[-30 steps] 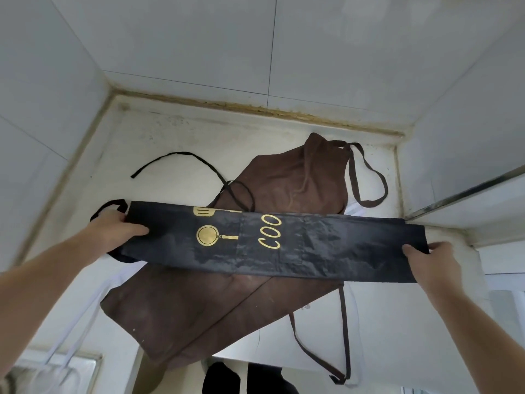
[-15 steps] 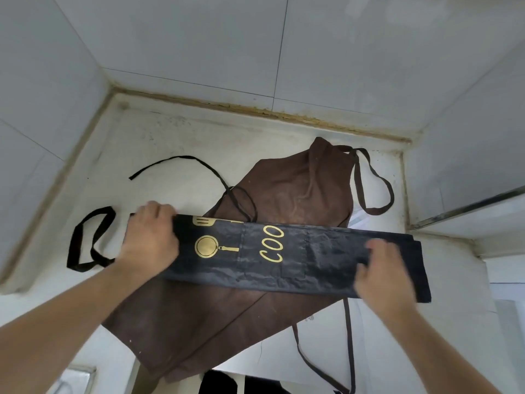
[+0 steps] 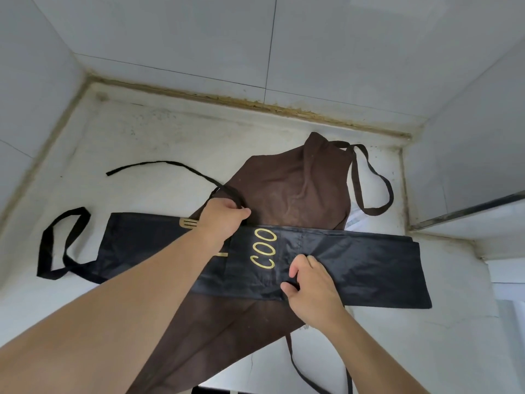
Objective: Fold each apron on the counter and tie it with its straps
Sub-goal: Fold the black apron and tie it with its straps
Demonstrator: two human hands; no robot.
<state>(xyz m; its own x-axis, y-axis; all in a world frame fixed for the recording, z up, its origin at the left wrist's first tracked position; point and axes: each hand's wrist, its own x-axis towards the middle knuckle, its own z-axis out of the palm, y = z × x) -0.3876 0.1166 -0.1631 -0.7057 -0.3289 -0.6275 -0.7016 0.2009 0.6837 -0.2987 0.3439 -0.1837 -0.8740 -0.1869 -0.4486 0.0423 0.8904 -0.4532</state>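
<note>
right hand, the nearer grip, pinches the near long edge of the black apron between thumb and curled fingers, close to the middle of the folded band. left hand, the farther grip, reaches across the band to its far edge, fingers curled around a thin black strap where it meets the cloth.

black apron lies folded into a long narrow band across the white tabletop, gold letters "coo" showing on top between the two hands, and part of a gold utensil print just beside the left wrist. its left end trails a black neck loop lying flat on the tabletop. the strap in the left hand runs away in a curve toward the far left.

underneath, a brown apron lies spread out and slanted, its lower part hanging off the near edge and its bib toward the far right corner, where a brown strap loop rests on the tabletop. grey wall tiles rise behind.
</note>
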